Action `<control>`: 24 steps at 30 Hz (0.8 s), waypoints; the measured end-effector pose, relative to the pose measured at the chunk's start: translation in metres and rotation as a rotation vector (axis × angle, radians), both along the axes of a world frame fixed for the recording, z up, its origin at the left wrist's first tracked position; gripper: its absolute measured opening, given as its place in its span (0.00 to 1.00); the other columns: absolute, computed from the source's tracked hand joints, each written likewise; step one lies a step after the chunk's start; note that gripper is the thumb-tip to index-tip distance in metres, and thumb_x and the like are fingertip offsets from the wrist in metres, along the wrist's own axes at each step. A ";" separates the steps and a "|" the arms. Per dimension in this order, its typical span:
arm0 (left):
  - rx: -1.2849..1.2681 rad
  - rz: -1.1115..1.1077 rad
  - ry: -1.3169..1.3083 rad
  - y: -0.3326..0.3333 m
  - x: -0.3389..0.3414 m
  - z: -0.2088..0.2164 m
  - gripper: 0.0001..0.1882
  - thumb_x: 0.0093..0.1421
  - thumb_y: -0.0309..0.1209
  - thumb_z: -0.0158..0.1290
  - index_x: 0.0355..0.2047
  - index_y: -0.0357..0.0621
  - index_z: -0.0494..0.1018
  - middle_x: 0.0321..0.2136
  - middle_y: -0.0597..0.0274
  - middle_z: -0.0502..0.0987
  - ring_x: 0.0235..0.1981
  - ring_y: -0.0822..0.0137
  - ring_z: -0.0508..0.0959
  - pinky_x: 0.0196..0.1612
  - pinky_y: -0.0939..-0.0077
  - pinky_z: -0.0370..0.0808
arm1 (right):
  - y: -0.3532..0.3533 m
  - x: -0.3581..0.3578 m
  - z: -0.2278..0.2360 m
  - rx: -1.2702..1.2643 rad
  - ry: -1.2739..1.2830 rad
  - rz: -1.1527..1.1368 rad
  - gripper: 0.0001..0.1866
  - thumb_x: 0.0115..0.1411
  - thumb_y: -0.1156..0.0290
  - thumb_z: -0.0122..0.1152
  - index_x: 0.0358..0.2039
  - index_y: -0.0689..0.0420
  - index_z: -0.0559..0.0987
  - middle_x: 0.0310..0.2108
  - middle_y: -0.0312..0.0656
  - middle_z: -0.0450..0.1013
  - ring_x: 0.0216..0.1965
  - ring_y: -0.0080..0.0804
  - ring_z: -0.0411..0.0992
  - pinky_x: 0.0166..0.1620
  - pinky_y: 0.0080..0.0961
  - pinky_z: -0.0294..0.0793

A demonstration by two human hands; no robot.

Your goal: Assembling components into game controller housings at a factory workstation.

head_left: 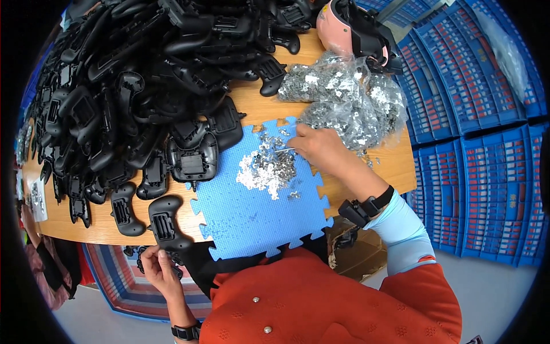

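My left hand (161, 272) is at the table's front edge, its thumb and fingers closed at the lower end of a black game controller shell (164, 225). That shell lies with its open battery compartment facing up. Farther right, my right hand (318, 148) pinches a thin pair of metal tweezers (286, 150). Their tip reaches into a heap of small silvery metal clips (268, 175); whether they grip one is too small to tell. The heap lies spread on a blue foam mat (246, 223) with jigsaw edges.
A big pile of black controller shells (143, 97) covers the table's left and far side. Clear plastic bags of metal parts (349, 106) sit beyond my right hand, near a pink helmet (335, 28). Blue crates (487, 189) stand at right; a cardboard box (361, 255) is below the table edge.
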State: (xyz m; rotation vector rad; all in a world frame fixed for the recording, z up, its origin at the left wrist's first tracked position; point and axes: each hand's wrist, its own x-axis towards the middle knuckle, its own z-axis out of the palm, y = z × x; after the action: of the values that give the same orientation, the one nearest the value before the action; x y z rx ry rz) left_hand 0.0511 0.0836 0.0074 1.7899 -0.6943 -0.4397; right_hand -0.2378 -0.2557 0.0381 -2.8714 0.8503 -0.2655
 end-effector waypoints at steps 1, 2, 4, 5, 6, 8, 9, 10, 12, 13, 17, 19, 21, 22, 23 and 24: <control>-0.002 -0.002 0.003 0.000 0.000 0.000 0.07 0.66 0.28 0.49 0.40 0.37 0.68 0.26 0.70 0.67 0.22 0.82 0.63 0.24 0.88 0.59 | -0.001 -0.001 0.000 -0.002 0.003 -0.002 0.02 0.52 0.71 0.60 0.27 0.51 0.79 0.28 0.36 0.69 0.23 0.36 0.74 0.25 0.32 0.74; -0.009 -0.011 -0.001 -0.001 0.001 -0.001 0.07 0.66 0.28 0.49 0.40 0.37 0.68 0.27 0.70 0.67 0.21 0.82 0.63 0.24 0.88 0.59 | -0.002 -0.003 -0.001 -0.001 0.024 0.023 0.02 0.52 0.71 0.61 0.27 0.50 0.79 0.28 0.36 0.69 0.23 0.37 0.74 0.25 0.33 0.74; -0.018 -0.020 -0.004 -0.001 0.001 -0.001 0.07 0.66 0.28 0.49 0.40 0.37 0.68 0.27 0.70 0.67 0.21 0.82 0.63 0.24 0.88 0.59 | -0.002 -0.005 0.000 -0.001 0.046 0.048 0.01 0.52 0.70 0.61 0.27 0.50 0.79 0.27 0.36 0.69 0.23 0.37 0.74 0.25 0.33 0.74; -0.014 -0.021 -0.010 -0.001 0.001 -0.001 0.07 0.66 0.28 0.49 0.40 0.37 0.68 0.27 0.69 0.68 0.21 0.82 0.63 0.24 0.88 0.60 | -0.001 -0.006 0.001 0.011 0.050 0.025 0.01 0.52 0.70 0.62 0.27 0.51 0.79 0.27 0.36 0.69 0.24 0.37 0.74 0.26 0.33 0.74; -0.009 -0.018 -0.018 0.000 0.002 -0.001 0.07 0.66 0.29 0.49 0.40 0.37 0.68 0.27 0.69 0.68 0.21 0.82 0.63 0.23 0.88 0.60 | 0.000 -0.005 0.002 0.025 0.052 0.005 0.02 0.52 0.70 0.62 0.27 0.51 0.79 0.27 0.36 0.69 0.25 0.38 0.74 0.27 0.33 0.74; -0.012 -0.015 -0.011 0.000 0.001 0.000 0.07 0.66 0.29 0.49 0.40 0.38 0.68 0.27 0.69 0.68 0.21 0.82 0.64 0.23 0.89 0.60 | 0.006 -0.008 0.011 0.040 0.009 -0.063 0.02 0.53 0.70 0.63 0.28 0.52 0.79 0.28 0.37 0.69 0.26 0.39 0.74 0.28 0.34 0.74; -0.013 -0.009 -0.006 0.002 0.001 0.000 0.07 0.66 0.29 0.49 0.40 0.38 0.67 0.27 0.69 0.68 0.21 0.82 0.64 0.23 0.89 0.60 | 0.011 -0.010 0.017 0.056 -0.035 -0.128 0.03 0.53 0.70 0.63 0.29 0.52 0.79 0.28 0.38 0.69 0.28 0.39 0.74 0.29 0.34 0.74; -0.013 -0.006 -0.005 0.003 0.001 -0.001 0.07 0.66 0.29 0.49 0.40 0.38 0.67 0.27 0.69 0.68 0.21 0.82 0.64 0.23 0.89 0.60 | 0.017 -0.014 0.024 0.056 -0.034 -0.125 0.03 0.53 0.70 0.63 0.29 0.52 0.79 0.28 0.38 0.69 0.28 0.39 0.74 0.29 0.34 0.74; -0.018 -0.004 0.002 0.003 0.002 -0.002 0.07 0.66 0.29 0.49 0.40 0.38 0.67 0.27 0.69 0.68 0.21 0.82 0.64 0.23 0.89 0.60 | 0.031 -0.028 0.035 0.105 -0.048 -0.275 0.04 0.52 0.70 0.64 0.29 0.54 0.79 0.28 0.39 0.70 0.29 0.41 0.74 0.31 0.34 0.73; -0.017 -0.003 0.004 0.003 0.002 -0.003 0.07 0.66 0.29 0.49 0.40 0.38 0.67 0.27 0.69 0.68 0.21 0.82 0.64 0.23 0.89 0.60 | 0.039 -0.038 0.035 0.106 -0.046 -0.274 0.04 0.52 0.70 0.64 0.29 0.54 0.79 0.28 0.39 0.70 0.29 0.41 0.74 0.31 0.34 0.73; -0.024 -0.003 0.026 0.002 0.002 -0.005 0.07 0.66 0.29 0.49 0.40 0.38 0.68 0.27 0.69 0.68 0.21 0.82 0.64 0.24 0.89 0.61 | 0.074 -0.074 0.023 0.187 -0.088 -0.456 0.05 0.52 0.70 0.64 0.28 0.57 0.79 0.26 0.41 0.72 0.28 0.42 0.73 0.31 0.34 0.72; -0.030 -0.015 0.043 -0.001 0.002 -0.006 0.07 0.66 0.29 0.50 0.40 0.38 0.68 0.27 0.69 0.68 0.21 0.82 0.64 0.24 0.89 0.61 | 0.083 -0.084 0.016 0.209 -0.077 -0.526 0.05 0.52 0.70 0.65 0.28 0.57 0.80 0.26 0.41 0.72 0.28 0.42 0.73 0.31 0.34 0.72; -0.021 -0.025 0.027 -0.004 0.002 -0.004 0.07 0.66 0.28 0.50 0.40 0.38 0.68 0.27 0.69 0.68 0.22 0.82 0.65 0.24 0.89 0.61 | 0.088 -0.089 0.011 0.212 -0.052 -0.556 0.05 0.52 0.70 0.64 0.28 0.57 0.80 0.26 0.41 0.72 0.28 0.41 0.74 0.31 0.34 0.72; -0.021 -0.030 0.025 -0.005 0.001 -0.004 0.07 0.66 0.28 0.50 0.40 0.38 0.68 0.27 0.69 0.68 0.22 0.82 0.65 0.24 0.89 0.61 | 0.088 -0.091 0.007 0.213 -0.056 -0.561 0.05 0.52 0.70 0.64 0.28 0.57 0.80 0.26 0.41 0.72 0.28 0.41 0.74 0.31 0.34 0.72; -0.026 -0.026 0.021 -0.005 -0.001 -0.003 0.07 0.66 0.29 0.49 0.40 0.38 0.68 0.27 0.69 0.69 0.22 0.82 0.65 0.24 0.89 0.61 | 0.089 -0.093 0.003 0.207 -0.052 -0.548 0.05 0.52 0.70 0.64 0.28 0.56 0.80 0.26 0.40 0.73 0.28 0.41 0.74 0.32 0.34 0.73; -0.031 -0.023 0.019 -0.007 -0.002 -0.002 0.07 0.66 0.29 0.49 0.41 0.38 0.68 0.27 0.69 0.69 0.22 0.82 0.65 0.24 0.89 0.61 | 0.089 -0.094 0.001 0.201 -0.048 -0.536 0.04 0.52 0.70 0.64 0.28 0.56 0.80 0.26 0.40 0.73 0.27 0.41 0.74 0.32 0.34 0.73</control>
State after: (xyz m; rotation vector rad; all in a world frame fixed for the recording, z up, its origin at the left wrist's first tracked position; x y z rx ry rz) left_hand 0.0495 0.0769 0.0049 1.7481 -0.7056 -0.4591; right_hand -0.3321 -0.1671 0.0391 -2.3958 1.5277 -0.2793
